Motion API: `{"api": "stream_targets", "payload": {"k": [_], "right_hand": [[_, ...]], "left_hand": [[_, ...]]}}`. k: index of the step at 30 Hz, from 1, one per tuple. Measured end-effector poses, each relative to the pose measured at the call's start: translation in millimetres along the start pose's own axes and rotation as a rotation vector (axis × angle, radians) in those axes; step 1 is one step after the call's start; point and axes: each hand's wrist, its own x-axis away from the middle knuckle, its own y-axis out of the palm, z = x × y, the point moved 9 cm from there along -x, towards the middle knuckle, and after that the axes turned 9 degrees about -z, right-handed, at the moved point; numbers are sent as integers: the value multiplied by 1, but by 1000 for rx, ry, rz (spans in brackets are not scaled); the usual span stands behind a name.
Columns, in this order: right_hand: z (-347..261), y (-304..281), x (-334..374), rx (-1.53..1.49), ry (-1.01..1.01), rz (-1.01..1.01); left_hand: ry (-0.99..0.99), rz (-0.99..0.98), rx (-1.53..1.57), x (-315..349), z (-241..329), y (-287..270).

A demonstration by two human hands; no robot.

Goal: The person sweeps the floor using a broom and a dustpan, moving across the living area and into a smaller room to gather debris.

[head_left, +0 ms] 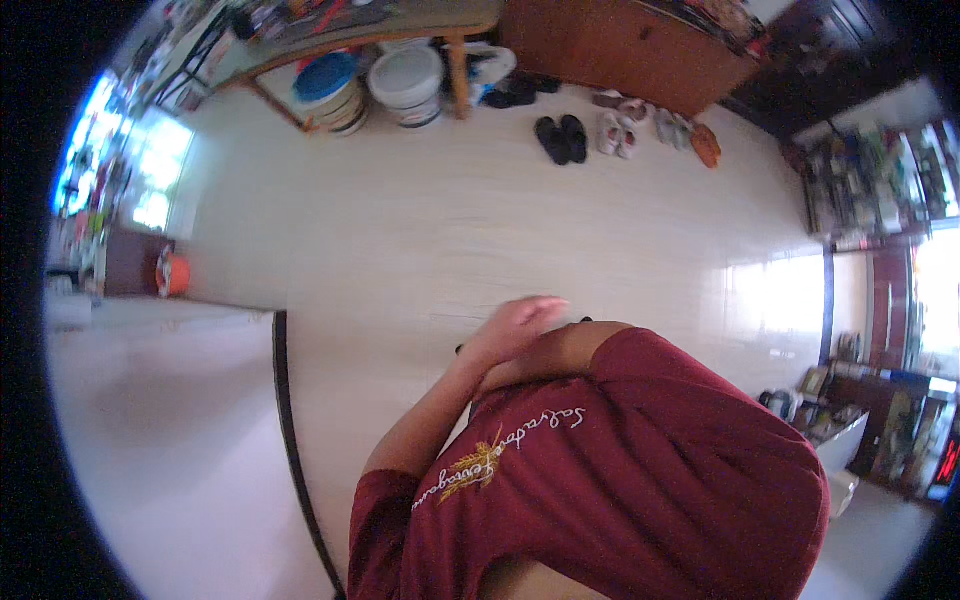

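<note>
My left hand (525, 320) is held in front of my body, palm side down, with its fingers stretched out to the right and slightly blurred. Nothing shows in it. It lies over my right forearm (560, 352), which crosses from the right beneath it. My right hand is hidden behind the left wrist and forearm, so its fingers cannot be seen. Both arms come out of a dark red short-sleeved shirt (640, 450) with printing on its front.
Pale tiled floor (400, 220) spreads ahead. A white surface with a dark edge (180, 420) stands at the left. Two lidded buckets (405, 85) sit beneath a wooden table (350, 38). Several shoes (562, 140) line a brown cabinet (620, 50). Crowded shelves (880, 190) stand right.
</note>
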Motion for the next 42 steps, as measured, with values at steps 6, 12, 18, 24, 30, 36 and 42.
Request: {"api": "stream_targets", "payload": {"k": [6, 12, 18, 24, 30, 36, 42], "right_hand": [[97, 116, 146, -559, 313, 135], [150, 222, 282, -889, 499, 296], [190, 299, 402, -1080, 591, 423], [248, 355, 500, -1323, 696, 476], [341, 418, 585, -1386, 699, 578], [484, 576, 642, -1349, 935, 867], [509, 710, 772, -1712, 1153, 1670]], "left_hand": [[-157, -532, -30, -131, 43, 196], [216, -997, -96, -224, 160, 408], [433, -1248, -275, -284, 176, 556], [65, -1372, -417, -367, 116, 592], [-100, -1429, -569, -488, 95, 613], [198, -1810, -383, -549, 240, 711], [305, -2198, -221, -572, 295, 796]]}}
